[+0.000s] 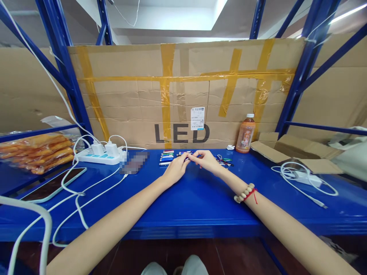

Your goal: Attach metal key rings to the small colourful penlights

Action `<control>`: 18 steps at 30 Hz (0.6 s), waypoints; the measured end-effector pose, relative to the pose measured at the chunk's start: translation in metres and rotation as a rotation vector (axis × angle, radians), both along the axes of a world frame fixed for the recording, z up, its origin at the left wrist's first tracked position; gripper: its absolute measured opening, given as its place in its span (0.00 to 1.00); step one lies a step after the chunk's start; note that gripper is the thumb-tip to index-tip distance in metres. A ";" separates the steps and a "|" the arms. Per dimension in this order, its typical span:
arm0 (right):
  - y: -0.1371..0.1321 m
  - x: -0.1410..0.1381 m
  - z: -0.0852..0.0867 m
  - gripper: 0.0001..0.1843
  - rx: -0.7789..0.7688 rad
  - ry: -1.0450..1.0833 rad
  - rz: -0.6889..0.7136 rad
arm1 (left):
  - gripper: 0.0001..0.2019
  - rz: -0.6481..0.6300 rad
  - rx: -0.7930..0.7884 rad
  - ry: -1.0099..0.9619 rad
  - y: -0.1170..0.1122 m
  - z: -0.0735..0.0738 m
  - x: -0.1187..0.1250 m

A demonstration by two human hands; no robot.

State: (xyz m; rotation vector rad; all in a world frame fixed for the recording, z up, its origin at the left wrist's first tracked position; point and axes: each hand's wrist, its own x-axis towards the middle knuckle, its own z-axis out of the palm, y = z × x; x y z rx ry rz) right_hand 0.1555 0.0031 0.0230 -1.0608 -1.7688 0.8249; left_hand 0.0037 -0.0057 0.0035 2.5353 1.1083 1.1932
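Observation:
My left hand (175, 169) and my right hand (205, 160) meet over the middle of the blue shelf top (189, 202). Fingers of both are pinched together around something small and dark, too small to make out. Just left of them lies a row of slim pen-like sticks (166, 157) in blue, white, red and green. Beyond my fingertips more of these small pieces show, partly covered by the hands. Beside my right hand is a loose group of thin coloured pieces (226, 161), some green, some dark. A bead bracelet (244, 193) circles my right wrist.
At the left are a white power strip (99, 156) with chargers, trailing white cables, a phone (54, 185) and bagged orange-brown items (37, 151). Rightward stand a drink bottle (246, 133), an open cardboard box (298, 152) and a coiled charger cable (306, 178). Cardboard (137, 99) closes the back.

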 end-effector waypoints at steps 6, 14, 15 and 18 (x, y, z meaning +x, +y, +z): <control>0.012 0.006 -0.005 0.23 0.121 -0.104 -0.040 | 0.11 0.066 -0.013 0.006 0.005 -0.001 -0.001; 0.018 0.017 -0.004 0.23 0.180 -0.088 0.063 | 0.14 0.086 -0.068 0.013 0.007 -0.006 0.000; 0.018 0.017 -0.005 0.23 0.163 -0.076 0.087 | 0.14 0.065 -0.080 0.009 0.007 -0.006 0.000; 0.019 0.018 -0.008 0.24 0.142 -0.048 0.108 | 0.14 0.022 -0.111 0.023 0.007 -0.006 0.000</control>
